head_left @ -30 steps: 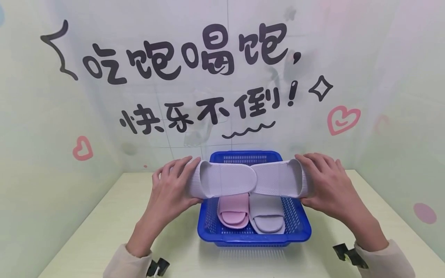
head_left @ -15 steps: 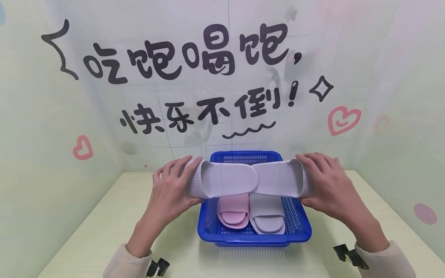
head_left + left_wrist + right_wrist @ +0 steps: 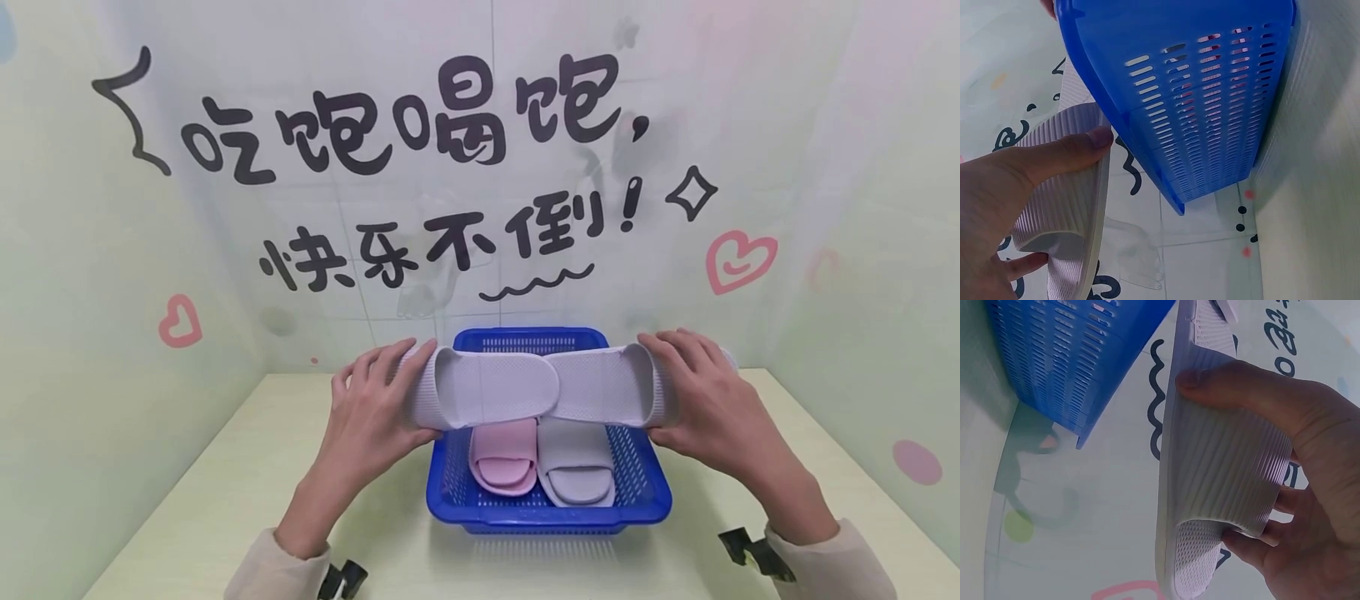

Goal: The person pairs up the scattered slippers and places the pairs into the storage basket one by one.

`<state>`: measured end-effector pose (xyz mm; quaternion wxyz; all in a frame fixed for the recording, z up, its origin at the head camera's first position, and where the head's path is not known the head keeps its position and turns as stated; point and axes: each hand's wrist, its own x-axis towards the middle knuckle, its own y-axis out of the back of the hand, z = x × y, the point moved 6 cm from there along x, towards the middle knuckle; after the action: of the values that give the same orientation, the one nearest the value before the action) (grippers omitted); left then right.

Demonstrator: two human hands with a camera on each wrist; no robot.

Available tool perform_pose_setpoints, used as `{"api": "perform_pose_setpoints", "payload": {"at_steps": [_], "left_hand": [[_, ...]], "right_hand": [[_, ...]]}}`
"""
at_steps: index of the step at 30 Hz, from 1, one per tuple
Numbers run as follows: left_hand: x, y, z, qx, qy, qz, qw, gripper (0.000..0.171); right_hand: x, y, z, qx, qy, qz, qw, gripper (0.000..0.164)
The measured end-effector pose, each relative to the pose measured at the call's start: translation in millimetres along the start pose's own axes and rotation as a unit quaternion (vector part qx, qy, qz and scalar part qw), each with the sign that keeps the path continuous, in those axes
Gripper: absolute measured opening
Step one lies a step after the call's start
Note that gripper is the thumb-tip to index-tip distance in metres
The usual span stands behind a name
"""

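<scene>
Two pale lilac slippers are held up over a blue plastic basket, heel to heel, the left one's heel overlapping the other's. My left hand grips the left slipper round its ribbed strap, thumb along the sole's edge in the left wrist view. On the other side my right hand holds the right slipper the same way; its ribbed strap fills the right wrist view. Below them in the basket lie a pink slipper and a grey slipper, side by side, their far ends hidden.
The basket stands on a pale wooden table. Behind rises a white wall sheet printed with black characters and pink hearts. Pale side walls bound the table left and right.
Both hands and the two lilac slippers stay almost in place; the left slipper shifts very slightly right. The whole head view dips by a few pixels.
</scene>
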<state>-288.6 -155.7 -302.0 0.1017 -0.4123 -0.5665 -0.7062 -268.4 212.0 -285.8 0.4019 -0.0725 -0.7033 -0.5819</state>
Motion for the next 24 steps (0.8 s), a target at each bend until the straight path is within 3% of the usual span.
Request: {"api": "perform_pose_setpoints", "payload": {"at_steps": [24], "left_hand": [[-2.9, 1.3, 1.6, -0.005, -0.008, 0.012, 0.9999, 0.117]], "right_hand": [[-2.2, 0.4, -6.0, 0.005, 0.013, 0.003, 1.0, 0.111]]}}
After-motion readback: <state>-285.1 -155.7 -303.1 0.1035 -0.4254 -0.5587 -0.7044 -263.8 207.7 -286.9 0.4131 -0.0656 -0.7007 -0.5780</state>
